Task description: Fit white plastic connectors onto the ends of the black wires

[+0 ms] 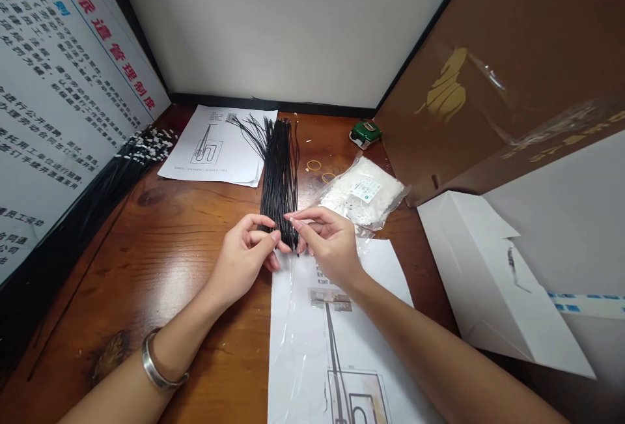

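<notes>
My left hand [250, 247] and my right hand [328, 240] meet fingertip to fingertip over the near end of a bundle of black wires [280, 170]. Thumb and fingers of the left hand are pinched together, apparently on the end of one black wire, hard to make out against the dark bundle. Between the right thumb and forefinger shows a tiny white connector [291, 219]. Just beyond the right hand lies a clear plastic bag of small white parts [364, 193] with a label. Under the right wrist is a printed drawing sheet [297, 346] in a clear cover.
More black wires with white ends [146, 144] lie along the left panel. Another drawing sheet [219, 150] rests at the back left. A green tape measure [365, 133] and yellow rubber bands [314, 165] are at the back. A brown carton [512, 79] and white box [488, 281] stand right.
</notes>
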### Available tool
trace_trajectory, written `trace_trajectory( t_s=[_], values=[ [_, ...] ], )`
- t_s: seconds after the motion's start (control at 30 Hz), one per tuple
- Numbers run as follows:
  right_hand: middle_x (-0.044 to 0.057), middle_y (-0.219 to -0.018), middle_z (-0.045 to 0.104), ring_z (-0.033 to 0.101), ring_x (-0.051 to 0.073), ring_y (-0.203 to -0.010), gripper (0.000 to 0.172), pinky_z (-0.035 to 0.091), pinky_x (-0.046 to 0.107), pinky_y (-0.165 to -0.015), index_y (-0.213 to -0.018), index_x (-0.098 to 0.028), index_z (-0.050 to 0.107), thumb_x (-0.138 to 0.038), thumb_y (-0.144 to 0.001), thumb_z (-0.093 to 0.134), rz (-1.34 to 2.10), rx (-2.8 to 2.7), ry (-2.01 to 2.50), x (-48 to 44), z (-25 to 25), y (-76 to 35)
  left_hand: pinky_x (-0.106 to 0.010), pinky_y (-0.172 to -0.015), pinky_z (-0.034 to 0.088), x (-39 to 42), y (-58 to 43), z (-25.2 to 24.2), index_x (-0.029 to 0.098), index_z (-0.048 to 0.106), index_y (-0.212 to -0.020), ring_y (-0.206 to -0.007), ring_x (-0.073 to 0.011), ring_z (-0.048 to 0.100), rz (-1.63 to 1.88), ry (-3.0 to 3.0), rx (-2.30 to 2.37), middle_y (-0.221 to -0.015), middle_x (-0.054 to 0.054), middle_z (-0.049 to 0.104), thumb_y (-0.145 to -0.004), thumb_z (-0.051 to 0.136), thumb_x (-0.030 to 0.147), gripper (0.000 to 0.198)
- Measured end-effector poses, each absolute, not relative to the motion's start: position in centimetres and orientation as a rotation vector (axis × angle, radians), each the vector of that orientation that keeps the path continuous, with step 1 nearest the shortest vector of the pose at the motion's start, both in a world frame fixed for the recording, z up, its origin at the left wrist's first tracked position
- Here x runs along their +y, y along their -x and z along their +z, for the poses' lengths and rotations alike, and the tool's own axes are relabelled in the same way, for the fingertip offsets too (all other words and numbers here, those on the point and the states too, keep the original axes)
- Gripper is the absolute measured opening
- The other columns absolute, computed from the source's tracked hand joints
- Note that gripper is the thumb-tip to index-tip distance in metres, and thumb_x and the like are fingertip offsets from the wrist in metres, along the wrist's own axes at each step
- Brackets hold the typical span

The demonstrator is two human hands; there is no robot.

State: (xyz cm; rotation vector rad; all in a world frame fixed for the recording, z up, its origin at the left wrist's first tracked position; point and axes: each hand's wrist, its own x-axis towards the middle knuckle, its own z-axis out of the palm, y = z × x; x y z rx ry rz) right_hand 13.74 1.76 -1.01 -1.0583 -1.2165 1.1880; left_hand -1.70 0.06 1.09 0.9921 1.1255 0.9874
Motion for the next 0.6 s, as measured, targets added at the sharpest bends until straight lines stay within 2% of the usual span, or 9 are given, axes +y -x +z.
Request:
trace_trajectory(
  t_s=[0.2,0.33,0.43,0.6],
  values=[
    [0.003,-0.069,0.069,0.048,0.007,-0.043,0.010,0.036,0.022,-0.037,-0.076,-0.018,0.068,-0.027,-0.074,0.070,1.147,-1.252,1.102,1.80,-1.46,-13.69,-0.022,-0.051,0.049,-0.06,1.73,1.08,0.018,0.048,-0.089,-0.050,-0.0108,0.059,0.944,-1.024,1.106,-0.066,-0.001,0.071,-0.076,0.069,0.035,0.031],
    [0.002,-0.067,0.065,0.050,0.010,-0.051,0.006,0.037,0.024,-0.042,-0.074,-0.019,0.068,-0.025,-0.074,0.067,1.075,-1.325,1.062,1.92,-1.61,-13.88,-0.022,-0.050,0.048,-0.05,1.76,1.31,0.018,0.048,-0.083,-0.049,-0.0109,0.059,0.932,-1.033,1.085,-0.063,-0.002,0.071,-0.074,0.070,0.034,0.029],
    [0.001,-0.068,0.065,0.052,0.010,-0.054,0.007,0.039,0.024,-0.044,-0.074,-0.018,0.067,-0.025,-0.074,0.067,1.083,-1.343,1.055,1.94,-1.47,-13.96,-0.022,-0.049,0.049,0.01,1.91,1.39,0.016,0.052,-0.087,-0.049,-0.0111,0.059,0.923,-1.040,1.073,-0.065,-0.003,0.071,-0.075,0.068,0.034,0.026],
    [0.004,-0.079,0.070,0.051,0.007,-0.047,0.009,0.041,0.022,-0.042,-0.077,-0.017,0.065,-0.027,-0.075,0.066,1.219,-1.283,1.056,1.85,-0.96,-13.83,-0.023,-0.049,0.050,0.10,2.03,1.26,0.012,0.062,-0.091,-0.052,-0.0113,0.060,0.913,-1.060,1.083,-0.080,-0.008,0.074,-0.079,0.064,0.035,0.026]
  ],
)
